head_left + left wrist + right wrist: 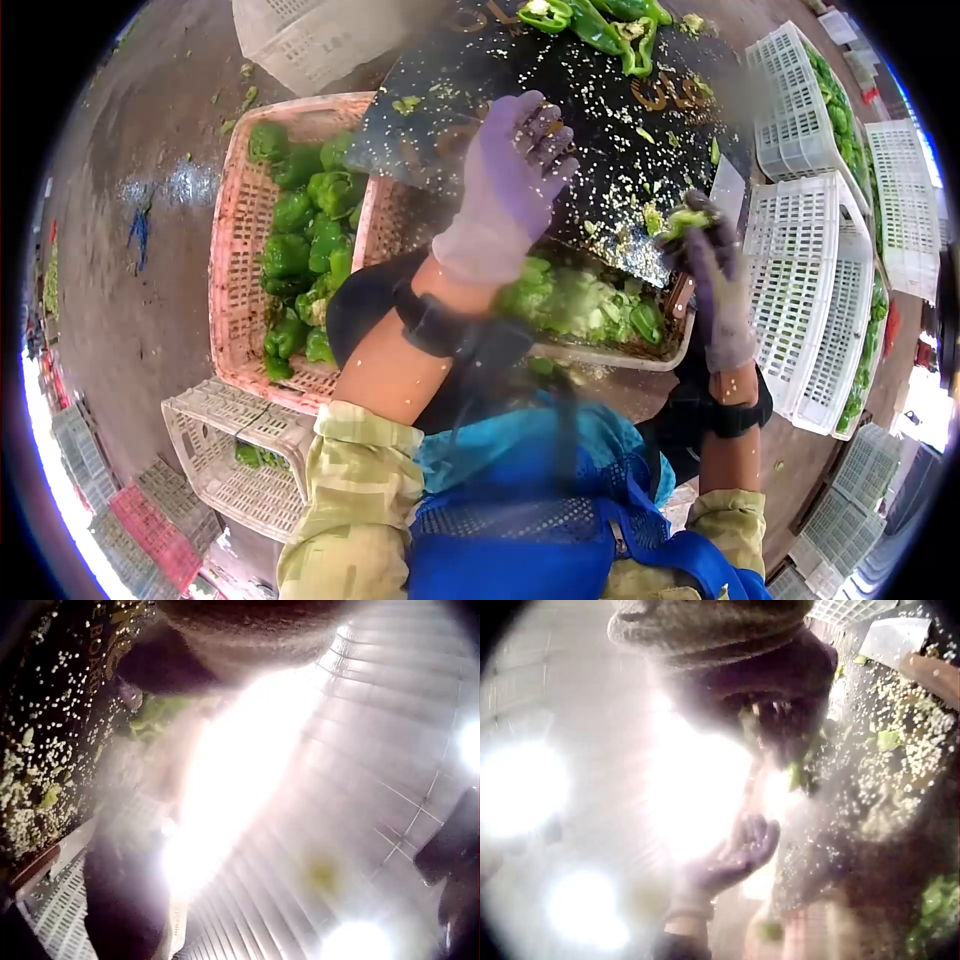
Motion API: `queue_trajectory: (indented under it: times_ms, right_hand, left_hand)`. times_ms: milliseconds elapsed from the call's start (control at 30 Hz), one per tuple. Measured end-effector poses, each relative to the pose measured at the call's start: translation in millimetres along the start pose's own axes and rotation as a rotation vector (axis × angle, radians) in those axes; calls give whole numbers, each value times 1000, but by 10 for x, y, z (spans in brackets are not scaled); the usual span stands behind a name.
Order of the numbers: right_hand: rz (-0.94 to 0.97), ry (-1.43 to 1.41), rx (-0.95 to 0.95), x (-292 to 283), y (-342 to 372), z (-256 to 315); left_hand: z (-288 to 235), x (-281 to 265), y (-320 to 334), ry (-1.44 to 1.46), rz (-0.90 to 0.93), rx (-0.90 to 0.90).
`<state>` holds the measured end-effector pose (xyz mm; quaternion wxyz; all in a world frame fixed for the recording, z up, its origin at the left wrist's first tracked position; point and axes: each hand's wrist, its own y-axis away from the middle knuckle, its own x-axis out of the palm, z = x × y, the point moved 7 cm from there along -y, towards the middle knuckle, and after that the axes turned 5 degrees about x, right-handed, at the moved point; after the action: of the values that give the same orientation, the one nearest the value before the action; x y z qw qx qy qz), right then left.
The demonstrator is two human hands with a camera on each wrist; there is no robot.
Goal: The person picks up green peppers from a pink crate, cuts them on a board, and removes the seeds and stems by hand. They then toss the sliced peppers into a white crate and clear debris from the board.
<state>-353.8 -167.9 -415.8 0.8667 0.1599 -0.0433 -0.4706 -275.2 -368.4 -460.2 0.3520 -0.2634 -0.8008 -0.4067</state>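
My left hand [515,185], in a white and purple glove, is raised over the left part of the dark board [430,140]. Its fingers are loosely bent and nothing lies in them. Also gloved, my right hand [722,285] holds a green pepper piece [686,220] in its fingers near the board's right edge. Beside that hand a knife [729,193] shows its broad blade on the board. In the right wrist view the fingers of my right hand [742,682] are dark and blurred, and glare hides much. Pale seeds and green scraps litter the board.
Whole green peppers [310,230] fill part of a pink crate [225,300] at left. Cut peppers [610,25] lie at the board's far edge. Below the board, a container [665,360] holds pepper pieces [585,305]. White crates [795,290] stand close on the right.
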Motion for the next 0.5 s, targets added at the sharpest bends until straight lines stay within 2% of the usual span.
queue_trajectory:
  times_ms: [33,100,133,167,200,233,300,400,433,500]
  right_hand:
    - [304,-39,-2,66,21,-206]
    - [296,-35,142,179,228,-400]
    - [402,318,207,-1,188,-747]
    - [453,538,276,-91,228,-926]
    - [487,677,223,-153,291,-1007]
    - [503,1061,259,-307,327,-1237]
    - [451,1465,392,-366,383,-1432]
    - [335,1750,239,-654,117,-2295]
    - [268,1803,-5,-605,85,-2358]
    - [149,1862,-279,-691,39,-2786]
  left_hand:
    - [12,10,26,-2,10,-8]
    - [78,14,78,-20,13,-36]
    - [99,29,87,-34,11,-48]
    - [108,40,82,-48,11,-54]
    - [120,28,68,-33,17,-56]
    - [122,36,70,-40,13,-50]
    - [134,78,72,-57,10,-39]
    - [214,82,23,-67,23,-56]
    - [218,74,26,-76,20,-62]
    - [240,77,49,-84,17,-76]
